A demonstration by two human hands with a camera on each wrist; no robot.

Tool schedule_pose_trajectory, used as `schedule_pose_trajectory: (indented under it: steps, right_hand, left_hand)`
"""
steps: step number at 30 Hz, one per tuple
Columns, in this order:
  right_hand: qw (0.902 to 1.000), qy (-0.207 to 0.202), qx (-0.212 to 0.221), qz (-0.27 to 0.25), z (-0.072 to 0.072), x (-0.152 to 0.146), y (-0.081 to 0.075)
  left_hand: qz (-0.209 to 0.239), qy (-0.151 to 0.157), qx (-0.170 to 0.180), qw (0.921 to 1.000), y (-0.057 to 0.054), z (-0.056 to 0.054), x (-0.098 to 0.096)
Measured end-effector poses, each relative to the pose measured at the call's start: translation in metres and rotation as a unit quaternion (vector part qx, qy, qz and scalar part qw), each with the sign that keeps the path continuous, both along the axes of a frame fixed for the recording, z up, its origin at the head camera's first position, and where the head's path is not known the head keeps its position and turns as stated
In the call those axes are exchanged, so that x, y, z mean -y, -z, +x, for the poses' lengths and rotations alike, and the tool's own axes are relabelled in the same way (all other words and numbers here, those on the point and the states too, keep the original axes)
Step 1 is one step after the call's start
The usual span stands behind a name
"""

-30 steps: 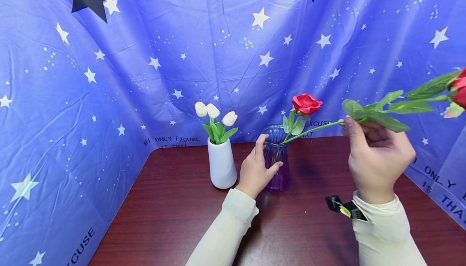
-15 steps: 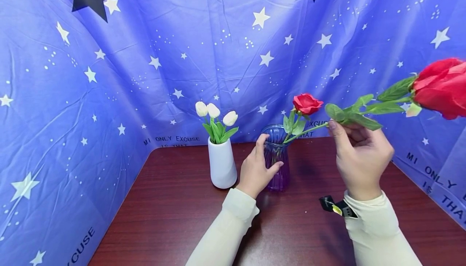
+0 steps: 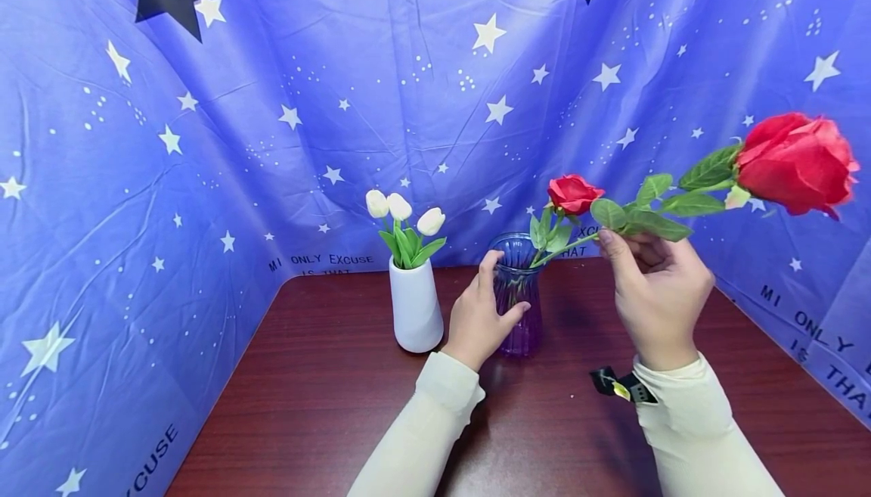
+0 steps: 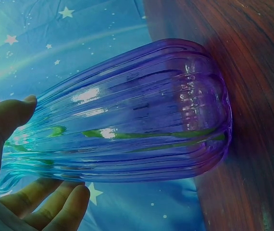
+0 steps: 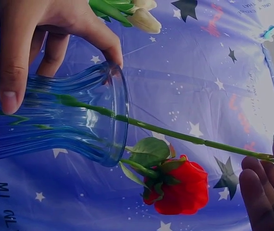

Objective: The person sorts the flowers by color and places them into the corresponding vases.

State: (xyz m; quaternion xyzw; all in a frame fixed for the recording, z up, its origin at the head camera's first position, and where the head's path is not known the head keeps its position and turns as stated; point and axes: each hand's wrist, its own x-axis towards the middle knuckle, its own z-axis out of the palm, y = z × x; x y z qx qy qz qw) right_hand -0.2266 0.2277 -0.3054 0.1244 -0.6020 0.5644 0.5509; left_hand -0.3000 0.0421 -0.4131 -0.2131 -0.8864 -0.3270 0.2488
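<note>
A ribbed glass vase (image 3: 522, 337), blue at the flared rim and purple below, stands upright on the table. My left hand (image 3: 475, 319) grips it around the neck, thumb on the near side and a finger at the rim. One red rose (image 3: 574, 193) leans out of it to the right. Between thumb and fingers, my right hand (image 3: 656, 293) pinches the stem of a second red rose (image 3: 796, 164), its bloom tilted up to the right. In the right wrist view, that rose's stem (image 5: 168, 134) passes through the vase mouth, its lower end inside the neck.
Left of the glass vase stands a white vase (image 3: 415, 312) with white tulips (image 3: 398, 208). A blue star-printed cloth (image 3: 381, 104) hangs behind and beside the dark wooden table (image 3: 306, 406). A black strap (image 3: 636, 389) sits on the right wrist.
My right hand has moved left toward the glass vase, bringing the second rose along and its bloom fully into the head view. The left hand and the vase have stayed in place.
</note>
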Motion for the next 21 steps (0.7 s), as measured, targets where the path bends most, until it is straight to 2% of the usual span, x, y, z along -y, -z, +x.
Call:
schedule_pose_trajectory:
  steps: [10, 16, 21]
  right_hand:
    - [0.9996, 0.009, 0.012, 0.024, 0.006, 0.007, -0.004]
    - [0.9993, 0.013, 0.024, 0.027, -0.007, 0.0, 0.008]
    - [0.9974, 0.011, 0.042, 0.056, -0.015, 0.0, 0.018]
  left_hand:
    - [0.002, 0.005, -0.007, 1.0, 0.0, 0.0, -0.001]
    - [0.003, 0.003, -0.009, 1.0, 0.001, -0.001, -0.001]
    - [0.003, 0.0, -0.009, 1.0, 0.002, 0.0, -0.001]
